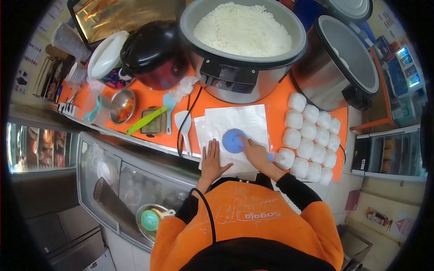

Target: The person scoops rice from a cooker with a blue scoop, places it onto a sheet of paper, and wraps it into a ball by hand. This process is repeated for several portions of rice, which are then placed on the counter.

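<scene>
White paper sheets (255,118) lie on the orange counter in front of me. A round blue disc (230,142) rests on them. My left hand (214,162) is flat on the lower left part of the paper, fingers spread. My right hand (254,153) is on the disc's right side with its index finger stretched onto it; the other fingers are curled, and a bit of blue shows beneath the wrist. Right of the paper, several white rounded packets (305,147) sit in rows.
A large cooker full of white rice (244,31) stands behind the paper, beside an open steel cooker (316,67). To the left are a white paddle (183,128), a green-handled utensil (147,120), a metal bowl (116,98) and a black cooker (153,49).
</scene>
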A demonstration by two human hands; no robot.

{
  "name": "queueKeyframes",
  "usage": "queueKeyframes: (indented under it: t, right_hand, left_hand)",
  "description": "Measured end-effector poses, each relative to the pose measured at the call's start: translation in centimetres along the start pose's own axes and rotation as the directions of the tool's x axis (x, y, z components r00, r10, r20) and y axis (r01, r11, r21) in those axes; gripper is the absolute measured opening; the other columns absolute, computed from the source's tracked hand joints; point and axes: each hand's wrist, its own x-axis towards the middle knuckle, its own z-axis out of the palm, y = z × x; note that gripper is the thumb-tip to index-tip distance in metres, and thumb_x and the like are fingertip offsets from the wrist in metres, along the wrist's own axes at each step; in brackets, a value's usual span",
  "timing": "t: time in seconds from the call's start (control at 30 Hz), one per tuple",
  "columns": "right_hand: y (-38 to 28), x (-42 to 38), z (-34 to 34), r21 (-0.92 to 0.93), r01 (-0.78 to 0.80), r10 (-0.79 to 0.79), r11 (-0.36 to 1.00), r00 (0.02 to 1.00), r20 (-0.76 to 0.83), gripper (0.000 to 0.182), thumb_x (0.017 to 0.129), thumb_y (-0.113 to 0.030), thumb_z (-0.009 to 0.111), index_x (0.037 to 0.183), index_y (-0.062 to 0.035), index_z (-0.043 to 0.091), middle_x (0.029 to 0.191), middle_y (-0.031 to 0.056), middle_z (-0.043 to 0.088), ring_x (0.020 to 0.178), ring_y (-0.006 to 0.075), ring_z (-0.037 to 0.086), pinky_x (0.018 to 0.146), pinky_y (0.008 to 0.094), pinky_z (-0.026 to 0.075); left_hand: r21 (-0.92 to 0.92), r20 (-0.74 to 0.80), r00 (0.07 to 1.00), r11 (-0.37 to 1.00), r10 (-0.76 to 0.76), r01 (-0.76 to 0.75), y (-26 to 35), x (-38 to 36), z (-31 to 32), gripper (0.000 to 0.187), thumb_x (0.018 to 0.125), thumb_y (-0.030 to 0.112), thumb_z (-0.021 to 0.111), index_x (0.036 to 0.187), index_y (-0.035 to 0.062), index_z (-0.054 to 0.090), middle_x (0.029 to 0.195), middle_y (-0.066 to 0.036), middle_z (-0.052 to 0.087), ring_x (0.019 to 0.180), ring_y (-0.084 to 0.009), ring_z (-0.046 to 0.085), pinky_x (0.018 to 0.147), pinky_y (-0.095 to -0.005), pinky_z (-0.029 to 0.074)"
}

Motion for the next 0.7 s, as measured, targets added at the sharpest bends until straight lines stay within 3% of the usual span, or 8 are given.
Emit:
queueKeyframes:
  t: [0.17, 0.27, 0.37, 0.4, 0.5, 0.57, 0.67, 0.7]
  right_hand:
    - [1.2, -0.3, -5.0, 0.241, 0.098, 0.042, 0.966, 0.855, -0.517, 0.045, 0.088, -0.014, 0.050, 0.130, -0.0058, 0.034, 0.097, 0.0156, 0.057, 0.076, 0.0287, 0.061, 0.069, 0.0371, 0.048]
    - [-1.8, 3.4, -14.2, 0.779, 0.416, 0.461, 0.468, 0.638, -0.617, 0.042, 0.094, -0.012, 0.040, 0.133, -0.0052, 0.026, 0.110, 0.0060, 0.042, 0.073, 0.0117, 0.047, 0.068, 0.0225, 0.044]
    - [-3.8, 8.1, -24.8, 0.502, 0.401, 0.212, 0.767, 0.579, -0.787, 0.041, 0.092, -0.013, 0.045, 0.130, -0.0063, 0.034, 0.111, 0.0105, 0.045, 0.092, 0.0155, 0.048, 0.078, 0.0265, 0.042]
    - [-3.4, 9.2, -26.3, 0.120, 0.327, -0.067, 0.937, 0.507, -0.860, 0.041, 0.090, -0.012, 0.048, 0.129, -0.0056, 0.037, 0.111, 0.0119, 0.046, 0.094, 0.0181, 0.049, 0.083, 0.0290, 0.040]
    - [-4.7, 7.7, -26.1, 0.009, 0.387, -0.107, 0.922, 0.277, -0.955, 0.036, 0.087, -0.007, 0.050, 0.122, -0.0019, 0.043, 0.111, 0.0151, 0.047, 0.099, 0.0226, 0.049, 0.090, 0.0334, 0.035]
    - [-3.1, 4.2, -19.4, 0.057, 0.455, -0.088, 0.889, 0.289, -0.953, 0.030, 0.083, -0.003, 0.050, 0.113, 0.0008, 0.047, 0.106, 0.0142, 0.051, 0.097, 0.0237, 0.050, 0.088, 0.0352, 0.036]
    - [-2.2, -2.6, -8.6, 0.357, 0.410, -0.189, 0.839, 0.836, -0.516, 0.040, 0.067, -0.004, 0.065, 0.105, -0.0055, 0.052, 0.093, 0.0107, 0.055, 0.094, 0.0292, 0.052, 0.085, 0.0428, 0.037]
    - [-3.1, -3.8, -6.6, 0.285, 0.344, -0.199, 0.895, 0.878, -0.434, 0.040, 0.066, -0.006, 0.067, 0.103, -0.0075, 0.053, 0.094, 0.0101, 0.055, 0.094, 0.0288, 0.052, 0.086, 0.0424, 0.037]
  left_hand:
    - [-0.007, 0.014, 0.999, 0.999, -0.049, 0.050, 0.2, -1.2, -0.7, 0.087, 0.072, 0.049, 0.065, 0.135, 0.0015, 0.029, 0.144, -0.017, 0.025, 0.136, -0.0308, 0.018, 0.108, -0.0511, 0.013]
    - [-0.091, -0.012, 0.998, 0.994, 0.062, -0.063, -0.7, -2.1, -1.0, 0.057, 0.075, 0.039, 0.066, 0.122, 0.0115, 0.049, 0.136, -0.013, 0.036, 0.131, -0.0314, 0.027, 0.107, -0.0512, 0.016]
    - [-0.174, -0.090, 0.985, 0.972, 0.147, -0.161, -0.8, -1.5, -1.5, 0.021, 0.074, 0.025, 0.068, 0.092, 0.0160, 0.063, 0.113, -0.008, 0.049, 0.115, -0.0279, 0.041, 0.100, -0.0497, 0.024]
    - [-0.187, -0.087, 0.984, 0.967, 0.157, -0.171, -0.8, -1.3, -1.5, 0.019, 0.073, 0.024, 0.068, 0.090, 0.0154, 0.063, 0.112, -0.008, 0.050, 0.113, -0.0274, 0.042, 0.098, -0.0478, 0.025]
    - [-0.235, -0.118, 0.976, 0.950, 0.184, -0.208, -1.1, -0.4, -1.8, 0.013, 0.071, 0.022, 0.070, 0.080, 0.0139, 0.065, 0.104, -0.003, 0.053, 0.105, -0.0236, 0.045, 0.089, -0.0420, 0.025]
    - [-0.289, -0.071, 0.984, 0.940, 0.166, -0.180, -1.5, 0.0, -1.7, 0.012, 0.072, 0.021, 0.070, 0.080, 0.0140, 0.065, 0.101, -0.002, 0.054, 0.104, -0.0217, 0.045, 0.089, -0.0427, 0.025]
    - [-0.380, 0.041, 0.995, 0.922, 0.091, -0.069, -1.7, 0.9, -2.4, 0.010, 0.075, 0.022, 0.068, 0.080, 0.0138, 0.065, 0.095, -0.001, 0.056, 0.102, -0.0196, 0.046, 0.087, -0.0435, 0.025]
    - [-0.408, 0.084, 0.995, 0.913, 0.060, -0.020, -1.6, 1.4, -2.8, 0.010, 0.076, 0.022, 0.068, 0.079, 0.0137, 0.065, 0.092, -0.001, 0.057, 0.101, -0.0190, 0.047, 0.086, -0.0438, 0.025]
